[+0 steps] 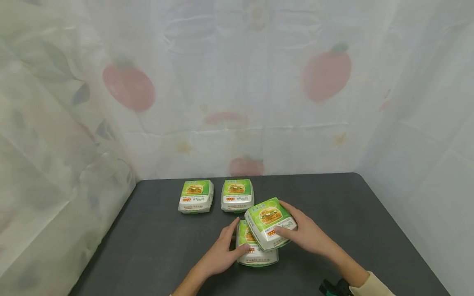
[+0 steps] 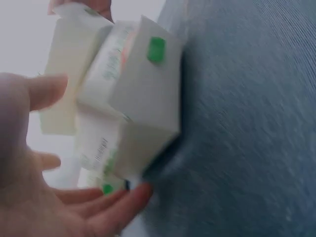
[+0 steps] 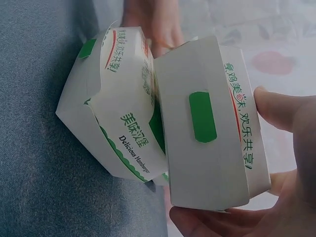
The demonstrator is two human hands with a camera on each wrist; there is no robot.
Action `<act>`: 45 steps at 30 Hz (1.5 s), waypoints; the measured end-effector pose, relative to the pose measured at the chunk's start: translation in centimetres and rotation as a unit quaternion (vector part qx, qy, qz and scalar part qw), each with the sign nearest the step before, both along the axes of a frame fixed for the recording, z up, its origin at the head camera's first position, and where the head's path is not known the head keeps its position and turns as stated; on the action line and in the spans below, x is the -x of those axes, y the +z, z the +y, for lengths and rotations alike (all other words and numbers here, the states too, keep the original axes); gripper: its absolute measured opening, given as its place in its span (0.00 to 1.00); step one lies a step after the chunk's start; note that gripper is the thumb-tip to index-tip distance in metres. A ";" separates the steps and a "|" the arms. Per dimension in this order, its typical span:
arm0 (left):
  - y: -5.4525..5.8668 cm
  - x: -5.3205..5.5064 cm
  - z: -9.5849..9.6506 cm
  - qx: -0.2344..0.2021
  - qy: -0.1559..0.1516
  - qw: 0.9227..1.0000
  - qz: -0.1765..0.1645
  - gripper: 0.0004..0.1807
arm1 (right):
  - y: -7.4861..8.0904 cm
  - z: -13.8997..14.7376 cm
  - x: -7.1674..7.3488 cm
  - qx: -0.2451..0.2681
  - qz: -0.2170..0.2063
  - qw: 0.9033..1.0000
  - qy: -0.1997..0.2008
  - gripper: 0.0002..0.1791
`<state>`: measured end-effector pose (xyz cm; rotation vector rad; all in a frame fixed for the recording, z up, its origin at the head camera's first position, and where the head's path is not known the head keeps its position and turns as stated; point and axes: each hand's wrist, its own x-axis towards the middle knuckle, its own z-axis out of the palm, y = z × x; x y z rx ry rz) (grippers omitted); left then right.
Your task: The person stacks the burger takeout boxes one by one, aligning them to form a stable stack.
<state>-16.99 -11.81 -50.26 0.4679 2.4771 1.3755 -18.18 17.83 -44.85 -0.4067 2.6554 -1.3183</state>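
My right hand (image 1: 307, 232) grips a green and white hamburger box (image 1: 272, 222) by its sides, thumb on the near side. That box is tilted and overlaps the top of a second hamburger box (image 1: 257, 259) on the table. Beside the lower box, on its left, is my left hand (image 1: 222, 250), thumb and fingers spread around its left end. In the left wrist view, the left hand (image 2: 54, 182) has its fingers extended near the lower box (image 2: 148, 84). The right wrist view shows the held box (image 3: 205, 128) between thumb and fingers, next to the lower box (image 3: 123, 108).
Two more hamburger boxes, a left one (image 1: 196, 197) and a right one (image 1: 238, 196), stand side by side at the back of the dark table (image 1: 159, 250). A pale curtain (image 1: 237, 82) with fruit prints hangs behind. A black object (image 1: 335, 287) shows by the right sleeve.
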 end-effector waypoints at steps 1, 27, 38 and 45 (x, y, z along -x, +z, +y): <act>0.3 -0.2 0.1 0.004 0.008 1.000 0.011 0.47 | 0.0 0.0 0.0 0.000 -0.003 1.000 -0.002 0.49; 2.5 -0.8 1.4 -0.090 0.031 0.995 0.015 0.55 | -0.9 -1.1 -1.8 0.123 -0.030 0.991 0.049 0.54; 1.9 -0.4 0.5 -0.102 0.000 0.995 0.016 0.52 | -2.7 -2.0 -2.4 0.163 -0.057 0.985 0.021 0.54; 1.9 -0.2 0.2 -0.103 -0.004 0.995 0.018 0.50 | -4.1 -2.6 -2.1 0.184 -0.039 0.982 0.010 0.56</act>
